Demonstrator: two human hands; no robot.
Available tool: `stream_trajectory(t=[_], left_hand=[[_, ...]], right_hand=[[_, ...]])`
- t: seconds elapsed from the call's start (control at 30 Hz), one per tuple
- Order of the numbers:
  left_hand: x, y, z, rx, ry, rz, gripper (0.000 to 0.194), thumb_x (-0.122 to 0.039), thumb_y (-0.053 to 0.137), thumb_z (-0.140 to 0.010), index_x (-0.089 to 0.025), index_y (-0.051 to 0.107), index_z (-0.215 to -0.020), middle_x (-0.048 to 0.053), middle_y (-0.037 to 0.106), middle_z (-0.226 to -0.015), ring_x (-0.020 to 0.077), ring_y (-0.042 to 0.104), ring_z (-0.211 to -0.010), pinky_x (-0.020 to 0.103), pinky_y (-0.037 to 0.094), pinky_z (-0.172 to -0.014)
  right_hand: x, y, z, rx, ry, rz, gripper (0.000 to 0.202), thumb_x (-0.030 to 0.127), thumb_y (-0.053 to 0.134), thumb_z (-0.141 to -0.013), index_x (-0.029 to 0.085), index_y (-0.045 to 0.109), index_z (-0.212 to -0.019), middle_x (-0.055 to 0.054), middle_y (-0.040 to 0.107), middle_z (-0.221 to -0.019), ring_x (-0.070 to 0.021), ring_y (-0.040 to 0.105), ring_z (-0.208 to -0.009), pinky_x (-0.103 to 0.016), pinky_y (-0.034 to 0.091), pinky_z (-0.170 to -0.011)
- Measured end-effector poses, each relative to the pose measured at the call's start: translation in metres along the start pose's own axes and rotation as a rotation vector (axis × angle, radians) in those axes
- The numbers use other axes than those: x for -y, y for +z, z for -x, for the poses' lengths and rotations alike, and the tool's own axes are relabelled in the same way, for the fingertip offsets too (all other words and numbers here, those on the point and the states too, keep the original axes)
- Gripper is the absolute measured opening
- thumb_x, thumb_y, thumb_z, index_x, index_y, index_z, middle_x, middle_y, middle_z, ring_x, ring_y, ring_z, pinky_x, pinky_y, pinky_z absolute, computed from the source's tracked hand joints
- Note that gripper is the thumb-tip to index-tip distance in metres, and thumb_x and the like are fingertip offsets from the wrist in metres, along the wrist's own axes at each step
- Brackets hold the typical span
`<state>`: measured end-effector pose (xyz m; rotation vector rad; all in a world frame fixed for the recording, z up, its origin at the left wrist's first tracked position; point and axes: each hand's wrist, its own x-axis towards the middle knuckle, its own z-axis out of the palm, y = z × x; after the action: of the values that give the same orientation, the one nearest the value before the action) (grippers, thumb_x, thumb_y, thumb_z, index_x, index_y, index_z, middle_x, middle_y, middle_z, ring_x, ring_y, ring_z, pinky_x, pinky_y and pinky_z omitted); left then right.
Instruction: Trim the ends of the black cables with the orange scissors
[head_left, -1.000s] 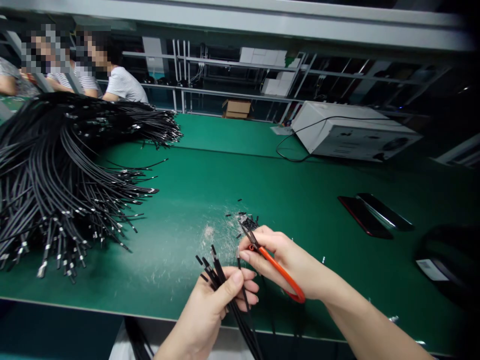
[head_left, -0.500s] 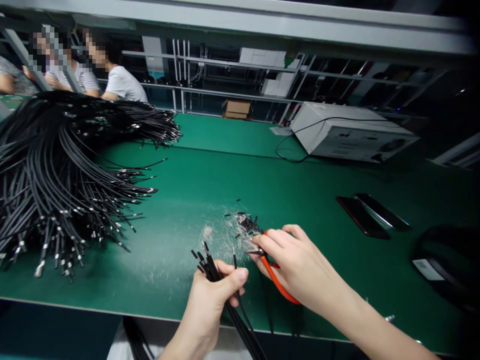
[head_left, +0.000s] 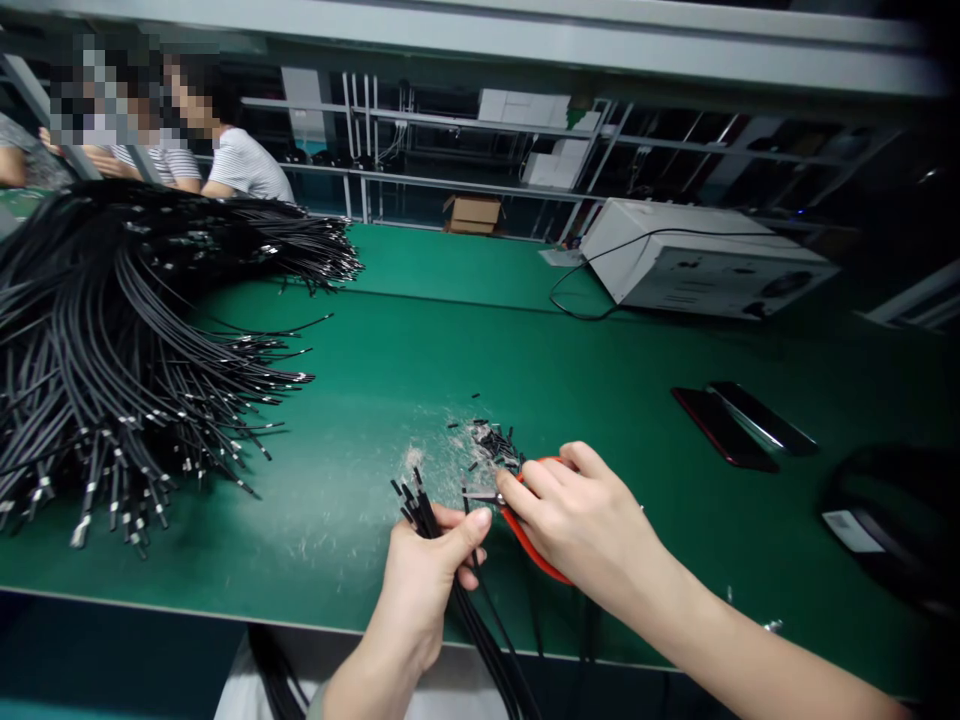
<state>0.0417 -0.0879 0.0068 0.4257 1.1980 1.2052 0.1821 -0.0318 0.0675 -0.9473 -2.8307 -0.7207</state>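
My left hand (head_left: 431, 560) is closed around a bundle of black cables (head_left: 480, 630), their ends poking up past the thumb. One cable stands apart from the others, pinched between thumb and fingers. In my right hand (head_left: 574, 510) are orange-handled scissors (head_left: 529, 545), fingers wrapped round the grips. Their blades reach left to the tip of that single cable, at or touching it. Just beyond the blades lies a small heap of cut black pieces (head_left: 501, 447), with pale fine fibres (head_left: 442, 450) scattered around it on the green table (head_left: 360, 410).
A large pile of black cables (head_left: 97, 330) covers the table's left side. At the back right stands a white machine (head_left: 705, 265) with a black cord. Two phones (head_left: 739, 425) and a black roll with a white label (head_left: 855, 530) lie to the right. People (head_left: 247, 165) sit at the far left.
My right hand has moved left, bringing the scissors from beside the single cable to its tip. The blades now point left at it. My left hand has risen slightly with the bundle.
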Motion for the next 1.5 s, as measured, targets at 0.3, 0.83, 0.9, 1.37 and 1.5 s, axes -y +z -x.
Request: stream_trajectory(t=[0.3,0.83,0.9,1.37,1.5], left_hand=[[-0.002,0.002,-0.002,-0.024,-0.011,-0.019,0.038,-0.041,0.077,-0.057,-0.010,0.058,-0.068,-0.001,0.058,-0.047,0.0049,0.045,-0.037,0.017,0.033,-0.038],[-0.003,0.005,0.000,-0.074,-0.006,-0.018,0.040,-0.042,0.080,-0.051,-0.011,0.059,-0.064,-0.001,0.058,-0.045,0.0069,0.046,-0.035,0.018,0.035,-0.037],[-0.002,0.006,0.000,-0.085,-0.007,-0.014,0.040,-0.042,0.080,-0.051,-0.012,0.057,-0.063,-0.001,0.059,-0.044,0.0067,0.046,-0.034,0.018,0.035,-0.036],[-0.002,0.001,0.016,0.067,0.009,0.085,0.030,-0.038,0.071,-0.067,-0.010,0.066,-0.079,0.006,0.065,-0.069,0.0150,0.061,-0.065,0.025,0.049,-0.060],[0.004,-0.011,0.015,0.060,-0.022,0.155,0.031,-0.036,0.072,-0.065,-0.013,0.067,-0.084,0.004,0.064,-0.069,0.0157,0.060,-0.068,0.027,0.050,-0.066]], right_hand=[[-0.002,-0.001,-0.006,0.027,-0.055,0.050,0.017,0.010,0.045,-0.080,0.016,0.061,-0.083,-0.003,0.054,-0.061,-0.0162,0.047,-0.057,-0.034,0.026,-0.070],[-0.008,-0.006,-0.015,0.065,-0.086,0.048,0.024,0.003,0.041,-0.073,0.018,0.052,-0.059,-0.003,0.054,-0.050,-0.0141,0.043,-0.045,-0.034,0.026,-0.069],[-0.011,-0.004,-0.014,0.055,0.010,-0.023,0.023,0.007,0.042,-0.079,0.018,0.053,-0.061,-0.002,0.055,-0.051,-0.0125,0.043,-0.045,-0.033,0.026,-0.067],[-0.023,0.010,0.038,0.138,0.803,-0.271,0.025,0.041,0.045,-0.083,0.023,0.056,-0.069,-0.002,0.054,-0.046,-0.0165,0.043,-0.042,-0.027,0.023,-0.043],[-0.036,0.014,0.074,0.242,0.879,-0.057,0.026,0.042,0.045,-0.084,0.022,0.059,-0.076,-0.008,0.059,-0.048,-0.0234,0.048,-0.041,-0.033,0.029,-0.044]])
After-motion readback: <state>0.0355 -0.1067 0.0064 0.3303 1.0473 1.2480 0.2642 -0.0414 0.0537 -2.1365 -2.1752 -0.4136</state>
